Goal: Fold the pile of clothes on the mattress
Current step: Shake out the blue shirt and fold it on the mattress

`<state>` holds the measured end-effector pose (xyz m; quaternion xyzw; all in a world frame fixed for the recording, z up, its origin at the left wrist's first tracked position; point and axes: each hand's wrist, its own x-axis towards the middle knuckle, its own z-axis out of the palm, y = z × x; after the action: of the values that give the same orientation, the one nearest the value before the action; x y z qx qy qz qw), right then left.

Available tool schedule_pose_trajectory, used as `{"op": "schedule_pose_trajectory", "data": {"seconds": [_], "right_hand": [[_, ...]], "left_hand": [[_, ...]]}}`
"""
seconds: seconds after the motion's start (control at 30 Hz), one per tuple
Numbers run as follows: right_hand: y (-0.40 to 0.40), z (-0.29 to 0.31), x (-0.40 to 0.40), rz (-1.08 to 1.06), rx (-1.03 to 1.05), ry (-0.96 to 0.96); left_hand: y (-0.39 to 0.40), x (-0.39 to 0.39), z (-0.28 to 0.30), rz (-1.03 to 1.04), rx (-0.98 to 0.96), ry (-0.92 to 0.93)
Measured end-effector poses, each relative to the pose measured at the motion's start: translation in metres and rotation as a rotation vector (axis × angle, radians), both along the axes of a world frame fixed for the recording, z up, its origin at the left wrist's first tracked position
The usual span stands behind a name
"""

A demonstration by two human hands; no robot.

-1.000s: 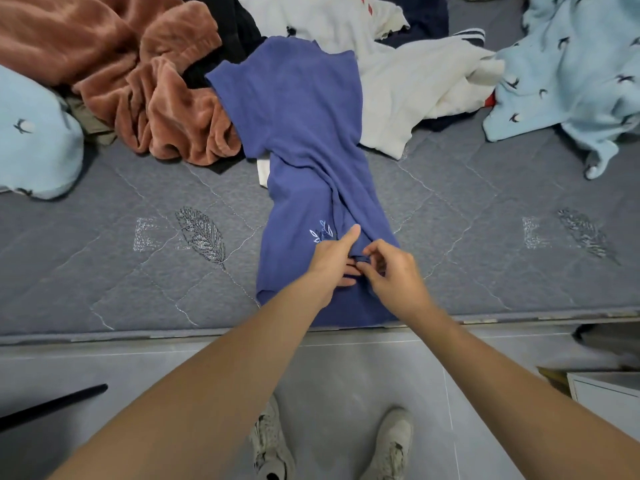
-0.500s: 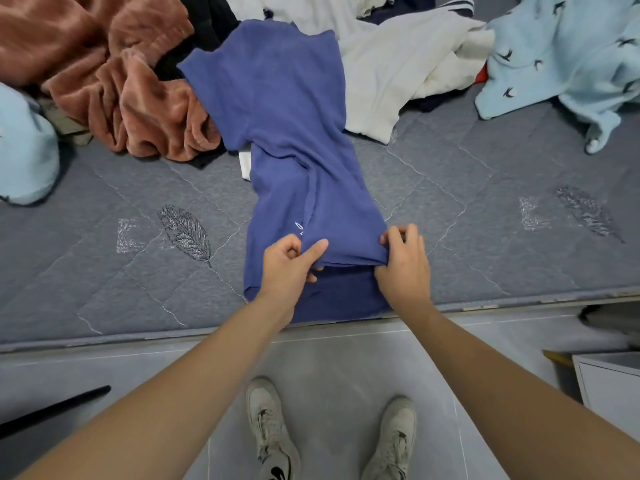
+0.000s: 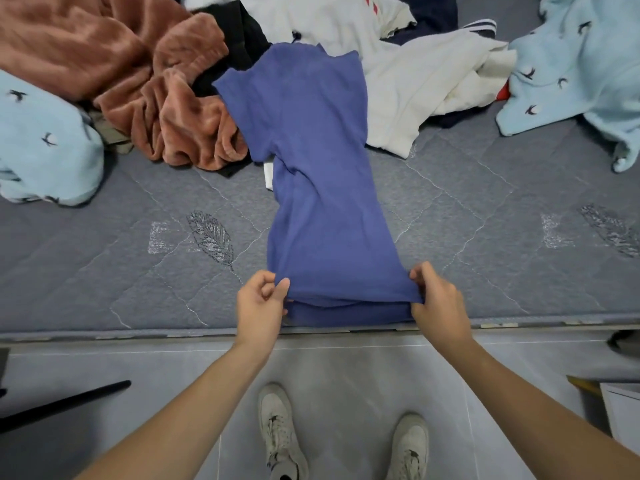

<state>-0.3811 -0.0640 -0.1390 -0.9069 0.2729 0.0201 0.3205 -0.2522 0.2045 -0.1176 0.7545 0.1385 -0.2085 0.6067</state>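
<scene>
here, left hand (image 3: 260, 301) and right hand (image 3: 437, 299) each pinch a near corner of the blue shirt (image 3: 318, 188) on the mattress (image 3: 485, 209).

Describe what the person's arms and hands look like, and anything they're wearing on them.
Both arms are bare up to the bottom edge of the picture: no sleeves show. The left hand and right hand wear no gloves, and no rings, watch or bracelet show. Fingernails look short and unpainted. Below, the person wears light grey lace-up sneakers.

Matt knit blue shirt (image 3: 322, 188); quilted mattress (image 3: 485, 237) cloth.
</scene>
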Motion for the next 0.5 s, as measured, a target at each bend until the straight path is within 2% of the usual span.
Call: {"op": "schedule_pose_trajectory", "data": {"seconds": [0.1,0.23,0.33,0.43,0.5], "right_hand": [[0.006,0.006,0.003,0.041,-0.040,0.037],[0.008,0.010,0.004,0.119,-0.065,0.118],[0.010,0.011,0.005,0.144,-0.069,0.163],[0.010,0.009,0.003,0.158,0.009,0.155],[0.008,0.008,-0.001,0.145,0.094,0.104]], "left_hand": [[0.024,-0.015,-0.008,-0.028,0.035,-0.040],[0.045,-0.024,-0.027,0.002,0.224,0.104],[0.041,-0.018,-0.030,-0.046,0.304,0.059],[0.033,-0.008,-0.034,-0.130,0.425,-0.006],[0.026,-0.002,-0.036,-0.113,0.448,0.003]]}}
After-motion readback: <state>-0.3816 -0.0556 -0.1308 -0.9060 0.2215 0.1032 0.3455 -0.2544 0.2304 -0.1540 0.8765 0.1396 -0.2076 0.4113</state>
